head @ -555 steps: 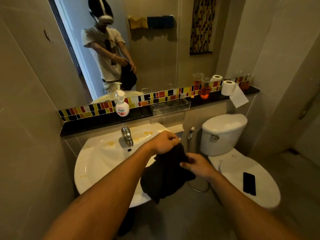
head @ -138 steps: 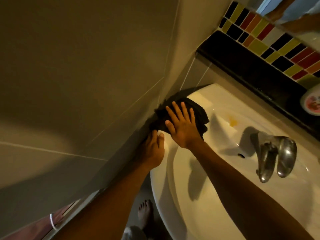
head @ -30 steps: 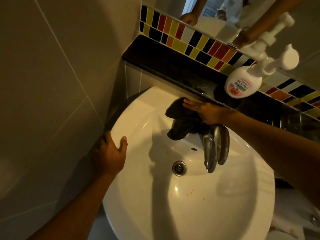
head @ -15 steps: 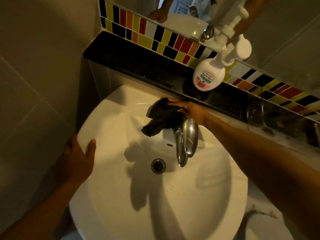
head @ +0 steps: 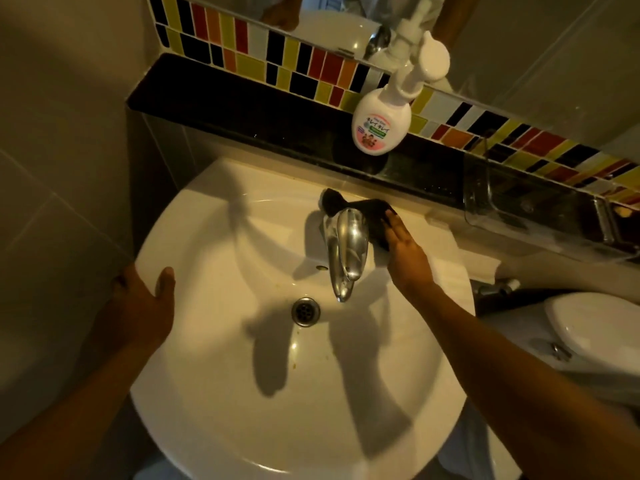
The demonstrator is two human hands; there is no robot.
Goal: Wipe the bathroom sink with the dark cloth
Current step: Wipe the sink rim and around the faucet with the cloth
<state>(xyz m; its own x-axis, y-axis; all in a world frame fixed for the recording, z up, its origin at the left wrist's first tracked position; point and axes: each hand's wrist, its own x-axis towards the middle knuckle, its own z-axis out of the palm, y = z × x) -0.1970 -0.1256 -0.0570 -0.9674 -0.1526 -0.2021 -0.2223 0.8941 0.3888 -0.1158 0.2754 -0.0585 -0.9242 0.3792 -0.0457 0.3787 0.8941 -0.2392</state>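
A white round sink [head: 214, 403] fills the middle of the view, with a chrome tap [head: 346, 251] at its back and a metal drain [head: 305, 311] below the spout. The dark cloth [head: 372, 216] lies on the sink's back ledge, wrapped behind the tap and out to its right. My right hand [head: 407, 252] lies flat on the cloth's right part, fingers together, pressing it onto the ledge. My left hand [head: 142, 303] grips the sink's left rim, thumb on top. Small yellow-brown specks dot the basin near the drain.
A white soap pump bottle [head: 381, 123] stands on the black shelf [head: 242, 119] behind the sink, under a strip of coloured tiles and a mirror. A clear plastic tray [head: 540, 213] sits on the shelf to the right. A white toilet cistern [head: 588, 337] is at the right.
My right hand has slid the cloth from the left of the tap, round behind it, to the tap's right side. My left hand stays on the left rim.
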